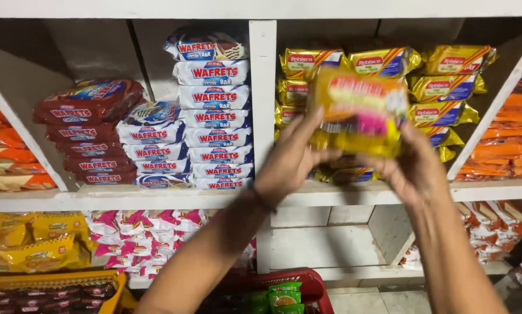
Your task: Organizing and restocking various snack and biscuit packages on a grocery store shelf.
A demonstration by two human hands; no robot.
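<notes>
Across the whole view, shelf: a white shelf unit (262, 116) with upright dividers fills the frame, its upper board running from the left edge to the right edge.
Upper left bay: dark red wafer packs (89, 134) are stacked at the left side; white and blue wafer packs (211, 110) rise in a tall pile against the central divider.
Upper right bay: gold biscuit packs (447, 87) are piled toward the back and the right side of the bay.
Far edges: orange packs (508, 139) lie stacked at the right edge of the shelf.
Lower board: pink and white packs (145, 238) sit left of the divider; yellow packs (37, 244) lie at the left edge.
Bottom edge: a red basket (307, 288) holds green packets (284, 298).
Left hand (290, 160): fingers curled onto the left end of the yellow pack.
Right hand (409, 163): fingers wrapped under the right end of the same pack.
Yellow pack (360, 110): blurred, with a pink patch, held between both hands in front of the upper right bay, above its front edge; whether it touches the gold packs behind cannot be told.
</notes>
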